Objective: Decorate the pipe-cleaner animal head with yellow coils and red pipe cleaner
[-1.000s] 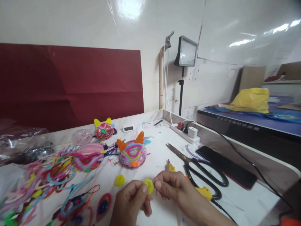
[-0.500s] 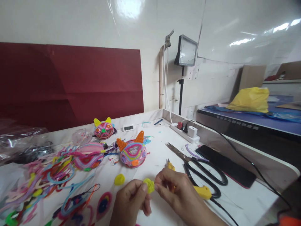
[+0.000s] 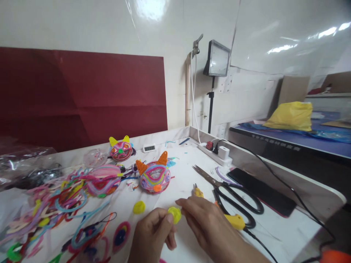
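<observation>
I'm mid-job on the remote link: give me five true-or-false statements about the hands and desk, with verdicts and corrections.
1. The left hand pinches a yellow disc. True.
2. The phone stands upright. False: the phone lies flat.
3. A second yellow disc lies held by neither hand. True.
4. The orange-eared piece sits nearer than the yellow-eared piece. True.
5. The scissors lie left of the orange-eared piece. False: the scissors lie right of it.

Maroon sheet against a glossy white wall
</observation>
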The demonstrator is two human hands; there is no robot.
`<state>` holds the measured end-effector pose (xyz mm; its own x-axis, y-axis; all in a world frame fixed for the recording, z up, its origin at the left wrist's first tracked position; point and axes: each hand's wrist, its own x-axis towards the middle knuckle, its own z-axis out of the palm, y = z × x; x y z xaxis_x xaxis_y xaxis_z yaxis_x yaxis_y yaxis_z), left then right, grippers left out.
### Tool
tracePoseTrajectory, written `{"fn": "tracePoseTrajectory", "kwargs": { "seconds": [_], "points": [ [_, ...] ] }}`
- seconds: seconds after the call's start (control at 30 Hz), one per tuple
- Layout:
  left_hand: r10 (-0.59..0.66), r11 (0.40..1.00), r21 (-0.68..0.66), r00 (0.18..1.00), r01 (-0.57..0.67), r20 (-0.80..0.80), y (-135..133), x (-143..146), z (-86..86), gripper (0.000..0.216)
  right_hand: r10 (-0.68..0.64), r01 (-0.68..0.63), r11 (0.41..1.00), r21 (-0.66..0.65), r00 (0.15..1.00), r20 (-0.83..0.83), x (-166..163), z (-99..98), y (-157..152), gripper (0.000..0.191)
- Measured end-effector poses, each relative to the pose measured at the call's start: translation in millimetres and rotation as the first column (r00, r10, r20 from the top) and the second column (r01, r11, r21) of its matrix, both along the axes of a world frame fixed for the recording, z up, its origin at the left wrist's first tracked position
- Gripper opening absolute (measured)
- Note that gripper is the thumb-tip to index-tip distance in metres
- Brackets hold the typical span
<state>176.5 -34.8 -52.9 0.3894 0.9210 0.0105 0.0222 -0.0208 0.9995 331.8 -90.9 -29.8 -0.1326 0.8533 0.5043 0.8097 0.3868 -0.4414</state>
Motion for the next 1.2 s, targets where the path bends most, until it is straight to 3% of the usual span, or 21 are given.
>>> {"fn": "tracePoseTrajectory", "kwargs": {
  "seconds": [0.27,0.33,0.43,0.53,0.63,0.9,1.2],
  "points": [
    [0.003,0.994,0.106,0.995,0.008,-0.098,-6.3,-1.3,5.3,0.028,-0.005,0.018,0.997,-0.07,0.984,0.177,-1.3,11.3,2.5,0.021],
    [-0.003,0.996,0.093,0.997,0.01,-0.08,-6.1,-1.1,5.4,0.029,-0.009,0.016,0.996,-0.093,0.997,0.078,1.7,13.2,1.2,0.026],
    [-0.016,0.999,0.03,1.0,0.017,-0.023,-4.0,-0.7,4.2,0.032,-0.048,-0.005,0.977,-0.213,0.969,-0.242,5.8,11.9,-2.0,0.026],
    [-0.031,0.999,-0.007,0.999,0.032,0.011,-2.5,-0.7,2.9,0.034,-0.06,-0.155,0.923,-0.351,0.845,-0.531,5.0,7.5,-3.1,0.027],
    [-0.049,0.999,-0.003,0.999,0.049,0.0,-3.2,-0.9,2.7,0.034,-0.045,-0.276,0.896,-0.348,0.723,-0.689,0.8,4.1,-0.6,0.032],
    [-0.021,0.999,0.025,1.0,0.022,-0.014,-4.0,-1.7,4.7,0.031,-0.08,-0.386,0.826,-0.411,0.641,-0.764,1.4,5.2,0.9,0.024],
    [0.068,0.994,0.094,0.991,-0.057,-0.118,-8.8,-1.4,13.2,0.017,-0.09,-0.434,0.761,-0.483,0.667,-0.74,6.5,4.1,6.5,0.013]
  ]
}}
